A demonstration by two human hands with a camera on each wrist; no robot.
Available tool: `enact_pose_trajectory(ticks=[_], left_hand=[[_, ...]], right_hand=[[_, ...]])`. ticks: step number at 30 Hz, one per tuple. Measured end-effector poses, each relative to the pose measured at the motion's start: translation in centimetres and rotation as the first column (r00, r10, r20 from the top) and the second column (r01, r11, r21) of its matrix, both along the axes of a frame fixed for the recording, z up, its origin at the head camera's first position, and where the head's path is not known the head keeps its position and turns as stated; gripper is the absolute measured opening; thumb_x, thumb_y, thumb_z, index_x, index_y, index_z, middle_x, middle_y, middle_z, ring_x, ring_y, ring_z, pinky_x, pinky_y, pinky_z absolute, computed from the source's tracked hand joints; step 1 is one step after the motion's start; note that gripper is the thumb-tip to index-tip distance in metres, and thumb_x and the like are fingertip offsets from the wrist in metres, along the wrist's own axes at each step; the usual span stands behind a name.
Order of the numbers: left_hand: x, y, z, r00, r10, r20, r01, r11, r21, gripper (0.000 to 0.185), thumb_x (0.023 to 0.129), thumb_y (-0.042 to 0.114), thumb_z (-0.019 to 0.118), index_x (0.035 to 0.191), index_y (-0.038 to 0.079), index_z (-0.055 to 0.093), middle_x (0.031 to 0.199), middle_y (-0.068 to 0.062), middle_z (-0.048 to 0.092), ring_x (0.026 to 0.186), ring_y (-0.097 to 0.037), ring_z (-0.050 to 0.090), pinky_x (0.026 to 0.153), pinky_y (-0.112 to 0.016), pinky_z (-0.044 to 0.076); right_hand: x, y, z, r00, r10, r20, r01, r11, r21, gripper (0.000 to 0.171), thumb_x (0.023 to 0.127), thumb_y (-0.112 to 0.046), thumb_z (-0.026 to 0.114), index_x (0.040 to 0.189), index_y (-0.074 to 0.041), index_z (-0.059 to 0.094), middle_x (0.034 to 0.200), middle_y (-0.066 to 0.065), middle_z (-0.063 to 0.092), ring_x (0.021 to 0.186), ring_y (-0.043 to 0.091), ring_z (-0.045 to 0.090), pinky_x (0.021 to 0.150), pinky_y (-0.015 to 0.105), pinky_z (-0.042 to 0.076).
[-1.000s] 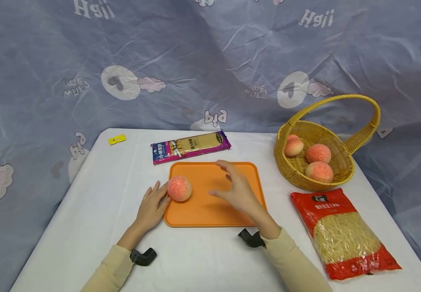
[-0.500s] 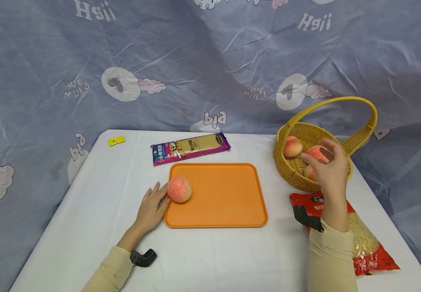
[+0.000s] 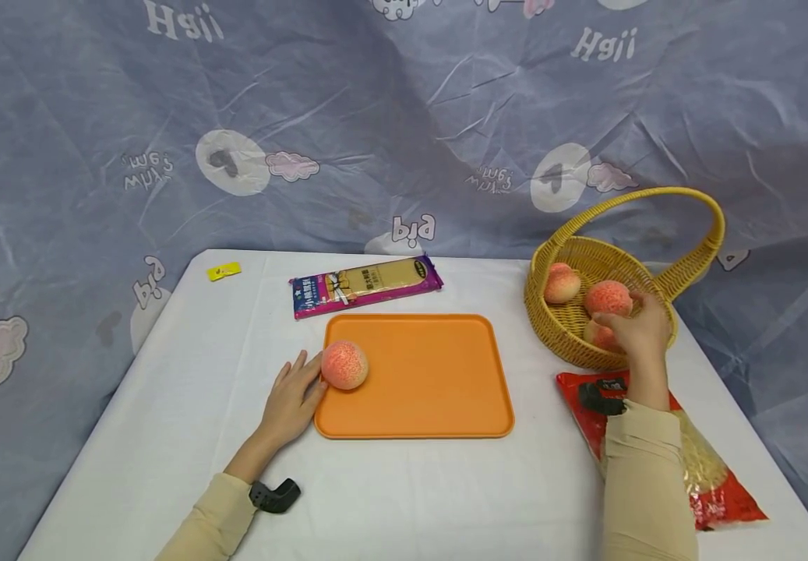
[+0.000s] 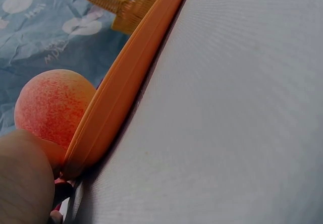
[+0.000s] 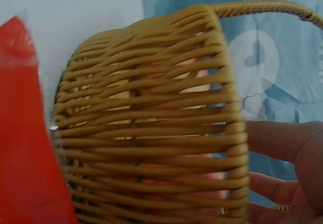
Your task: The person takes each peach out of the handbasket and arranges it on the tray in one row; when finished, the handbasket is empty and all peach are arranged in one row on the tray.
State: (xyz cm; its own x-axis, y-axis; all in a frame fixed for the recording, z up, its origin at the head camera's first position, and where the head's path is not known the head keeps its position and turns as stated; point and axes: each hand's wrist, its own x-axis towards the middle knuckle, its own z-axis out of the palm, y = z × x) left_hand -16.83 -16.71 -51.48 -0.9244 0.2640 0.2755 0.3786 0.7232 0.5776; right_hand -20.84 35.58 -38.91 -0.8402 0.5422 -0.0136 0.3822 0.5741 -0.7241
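A peach (image 3: 344, 365) sits at the left edge of the orange tray (image 3: 425, 389). My left hand (image 3: 291, 401) rests on the table beside it, fingers spread and tips at the tray's rim by the peach. In the left wrist view that peach (image 4: 53, 105) stands just beyond the thumb side of the hand. My right hand (image 3: 643, 331) reaches into the yellow wicker basket (image 3: 551, 331), its thumb and fingers around the front peach (image 3: 601, 336). Two other peaches lie in there, one at the left (image 3: 561, 284) and one behind (image 3: 608, 298). The basket's wall hides the right fingertips in the right wrist view.
Below the basket lies a red bag of pasta (image 3: 715, 483), partly under the right forearm. A purple noodle packet (image 3: 368, 285) lies behind the tray. At the far left corner of the white table is a small yellow packet (image 3: 224, 270). The basket's handle (image 3: 701, 249) arches high.
My right hand has moved from over the tray to the basket, then lowered into it around the front peach. The left hand and the peach on the tray have stayed put.
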Motion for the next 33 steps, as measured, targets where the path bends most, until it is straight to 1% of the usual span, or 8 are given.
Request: enact_pose_trajectory(ticks=[7, 11, 14, 16, 18, 22, 26, 33], left_hand=[[0.0, -0.1, 0.0, 1.0, -0.004, -0.002, 0.004, 1.0, 0.01, 0.051, 0.098, 0.022, 0.055, 0.145, 0.003, 0.046, 0.147, -0.015, 0.048, 0.144, -0.042, 0.031, 0.118, -0.06, 0.017], [-0.1, -0.1, 0.0, 1.0, -0.003, -0.004, 0.003, 1.0, 0.014, 0.051, 0.098, 0.022, 0.055, 0.145, 0.004, 0.046, 0.148, -0.014, 0.049, 0.144, -0.041, 0.031, 0.118, -0.06, 0.017], [-0.1, -0.1, 0.0, 1.0, -0.004, -0.002, 0.004, 1.0, 0.008, 0.051, 0.098, 0.023, 0.054, 0.145, 0.004, 0.046, 0.148, -0.013, 0.048, 0.144, -0.041, 0.031, 0.118, -0.06, 0.017], [-0.1, -0.1, -0.1, 1.0, -0.005, 0.001, 0.005, 1.0, 0.005, 0.051, 0.098, 0.023, 0.054, 0.145, 0.004, 0.046, 0.148, -0.013, 0.048, 0.144, -0.041, 0.031, 0.118, -0.06, 0.017], [-0.1, -0.1, -0.1, 1.0, -0.007, 0.006, 0.007, 1.0, 0.001, 0.051, 0.099, 0.023, 0.054, 0.146, 0.004, 0.045, 0.148, -0.013, 0.048, 0.145, -0.041, 0.03, 0.118, -0.06, 0.017], [-0.1, -0.1, -0.1, 1.0, -0.009, 0.01, 0.009, 1.0, -0.003, 0.052, 0.099, 0.024, 0.053, 0.146, 0.004, 0.045, 0.149, -0.013, 0.047, 0.145, -0.041, 0.03, 0.119, -0.059, 0.016], [-0.1, -0.1, -0.1, 1.0, -0.006, 0.009, 0.006, 1.0, -0.007, 0.051, 0.099, 0.024, 0.054, 0.145, 0.004, 0.045, 0.148, -0.014, 0.048, 0.145, -0.041, 0.03, 0.118, -0.059, 0.017], [-0.1, -0.1, -0.1, 1.0, -0.001, 0.011, 0.001, 1.0, -0.006, 0.051, 0.099, 0.023, 0.054, 0.145, 0.004, 0.046, 0.148, -0.014, 0.048, 0.145, -0.041, 0.03, 0.118, -0.06, 0.017]], right_hand=[[-0.6, 0.7, -0.7, 0.989, 0.084, 0.124, -0.096, 0.99, 0.1, 0.08, 0.079, -0.018, 0.075, 0.141, 0.013, 0.038, 0.141, 0.036, 0.043, 0.132, 0.053, 0.029, 0.11, 0.058, 0.028], [-0.9, 0.8, -0.6, 0.972, 0.118, 0.203, -0.154, 0.973, 0.173, 0.073, 0.076, -0.023, 0.076, 0.128, 0.02, 0.046, 0.127, 0.041, 0.047, 0.119, 0.054, 0.036, 0.102, 0.058, 0.034], [-1.0, 0.8, -0.8, 0.969, 0.111, 0.219, -0.152, 0.972, 0.181, 0.067, 0.076, -0.026, 0.077, 0.116, 0.021, 0.052, 0.118, 0.04, 0.05, 0.108, 0.05, 0.039, 0.096, 0.056, 0.037], [-1.1, 0.9, -1.0, 0.973, 0.094, 0.21, -0.129, 0.978, 0.164, 0.066, 0.075, -0.027, 0.077, 0.114, 0.021, 0.053, 0.115, 0.037, 0.051, 0.105, 0.047, 0.04, 0.093, 0.055, 0.039], [-1.1, 0.9, -1.2, 0.979, 0.07, 0.192, -0.097, 0.986, 0.135, 0.068, 0.076, -0.027, 0.077, 0.119, 0.019, 0.053, 0.117, 0.035, 0.051, 0.106, 0.046, 0.041, 0.094, 0.054, 0.041], [-0.9, 0.9, -1.2, 0.987, 0.015, 0.159, -0.025, 0.998, 0.063, 0.081, 0.079, -0.03, 0.074, 0.14, 0.013, 0.042, 0.134, 0.036, 0.046, 0.12, 0.047, 0.041, 0.103, 0.055, 0.04], [-0.6, 0.4, -0.9, 0.993, -0.02, 0.114, 0.015, 0.999, 0.045, 0.085, 0.081, -0.031, 0.071, 0.148, 0.005, 0.034, 0.145, 0.034, 0.039, 0.132, 0.049, 0.032, 0.107, 0.058, 0.036], [0.9, -1.3, 1.1, 0.997, -0.052, -0.061, 0.055, 0.998, 0.044, 0.082, 0.081, -0.03, 0.074, 0.149, -0.002, 0.038, 0.149, 0.025, 0.042, 0.135, 0.043, 0.037, 0.109, 0.056, 0.039]])
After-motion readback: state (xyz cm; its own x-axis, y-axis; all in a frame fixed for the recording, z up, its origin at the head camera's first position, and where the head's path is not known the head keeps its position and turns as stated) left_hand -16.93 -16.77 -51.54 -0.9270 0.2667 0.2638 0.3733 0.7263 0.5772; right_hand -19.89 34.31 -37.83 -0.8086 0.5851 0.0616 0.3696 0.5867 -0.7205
